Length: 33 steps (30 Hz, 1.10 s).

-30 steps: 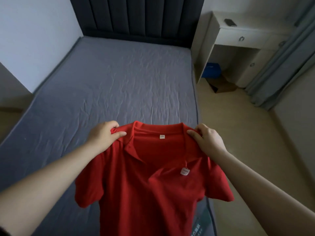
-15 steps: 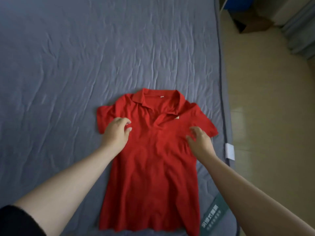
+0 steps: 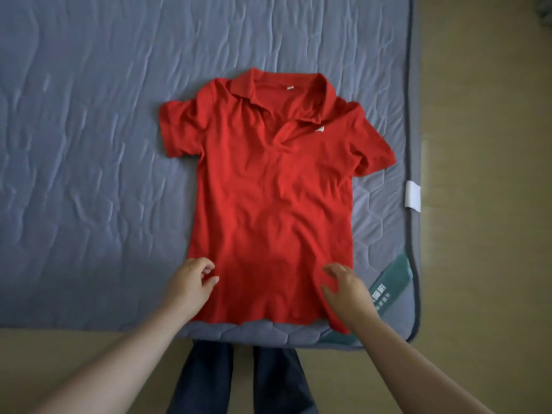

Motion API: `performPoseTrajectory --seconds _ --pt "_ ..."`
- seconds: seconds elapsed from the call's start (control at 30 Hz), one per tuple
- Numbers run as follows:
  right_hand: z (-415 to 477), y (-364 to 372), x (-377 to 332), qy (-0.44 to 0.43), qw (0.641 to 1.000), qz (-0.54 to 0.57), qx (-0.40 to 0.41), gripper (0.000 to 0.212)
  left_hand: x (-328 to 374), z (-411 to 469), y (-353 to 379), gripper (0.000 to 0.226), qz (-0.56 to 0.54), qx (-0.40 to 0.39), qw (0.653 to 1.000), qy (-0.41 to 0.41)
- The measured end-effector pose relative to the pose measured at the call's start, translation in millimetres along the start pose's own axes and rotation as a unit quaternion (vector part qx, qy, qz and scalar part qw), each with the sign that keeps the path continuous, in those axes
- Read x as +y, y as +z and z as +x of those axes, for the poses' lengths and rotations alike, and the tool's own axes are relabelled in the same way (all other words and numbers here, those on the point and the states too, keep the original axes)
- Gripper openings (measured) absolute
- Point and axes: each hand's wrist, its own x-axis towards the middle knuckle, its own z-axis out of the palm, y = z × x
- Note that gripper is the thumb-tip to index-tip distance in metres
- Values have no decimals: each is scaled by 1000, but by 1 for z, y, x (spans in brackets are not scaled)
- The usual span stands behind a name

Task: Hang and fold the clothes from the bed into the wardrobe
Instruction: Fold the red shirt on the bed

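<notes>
Shirt: a red polo shirt [image 3: 268, 198] lies flat, front up, on the right half of the grey-blue mattress [image 3: 89, 144].
Collar and hem: the collar points away from the person; the hem lies just inside the near edge.
Left hand: the left hand [image 3: 189, 286] is at the shirt's lower left edge, fingers loosely curled, pinching nothing.
Right hand: the right hand [image 3: 348, 289] is over the lower right part, fingers relaxed and slightly spread; whether it touches the cloth cannot be told.
Mattress edge: a white tag [image 3: 413, 195] and a green label [image 3: 388, 282] sit near the right corner.
Below: dark trousers [image 3: 239, 380] on a beige floor [image 3: 484, 204].
</notes>
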Motion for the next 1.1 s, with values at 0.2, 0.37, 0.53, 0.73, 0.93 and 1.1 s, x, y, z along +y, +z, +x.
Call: performPoseTrajectory --seconds 0.2,0.37,0.53,0.73,0.93,1.1 --pt "-38 60 28 20 998 -60 -10 50 -51 -37 33 63 62 -54 996 -27" --pt "-47 89 41 67 988 -142 15 78 -69 -47 46 89 61 -48 997 -28" --pt "-56 105 50 81 985 -149 15 76 -85 -59 50 65 12 7 1000 -23" --pt "-39 95 62 54 990 -66 113 57 -83 -43 46 38 -16 37 999 -7" --pt "-45 94 74 122 983 33 132 65 -76 -48 41 27 -20 18 1000 -9" --pt "-55 88 62 51 982 27 180 47 -78 -58 32 31 -7 32 999 -4"
